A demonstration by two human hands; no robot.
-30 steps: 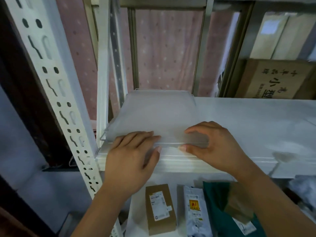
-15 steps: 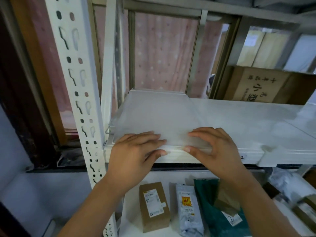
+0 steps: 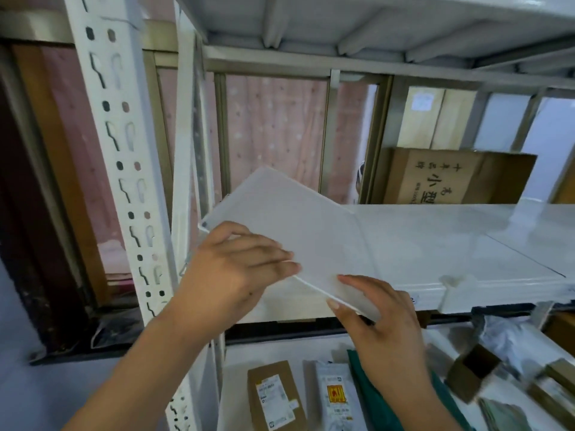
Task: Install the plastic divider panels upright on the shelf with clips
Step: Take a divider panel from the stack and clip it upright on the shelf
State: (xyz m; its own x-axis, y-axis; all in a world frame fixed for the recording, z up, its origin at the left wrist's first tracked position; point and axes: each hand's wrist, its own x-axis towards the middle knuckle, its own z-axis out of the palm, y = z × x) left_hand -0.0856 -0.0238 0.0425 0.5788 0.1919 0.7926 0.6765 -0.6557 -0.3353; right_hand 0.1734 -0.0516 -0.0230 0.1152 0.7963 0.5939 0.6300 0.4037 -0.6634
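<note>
Frosted plastic panel [image 3: 289,231], flat and rectangular, is tilted above the smooth white shelf [image 3: 435,244]; my left hand [image 3: 236,272] and right hand [image 3: 379,321] both pinch its near edge

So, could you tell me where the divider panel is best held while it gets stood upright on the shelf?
Hold the translucent divider panel by its near long edge, coming from the open front of the shelf. It is a thin, flat sheet tilted up at the left, so only its edges offer a pinch. The left hand and right hand already grip that edge, spaced apart, which should steady it.
</note>
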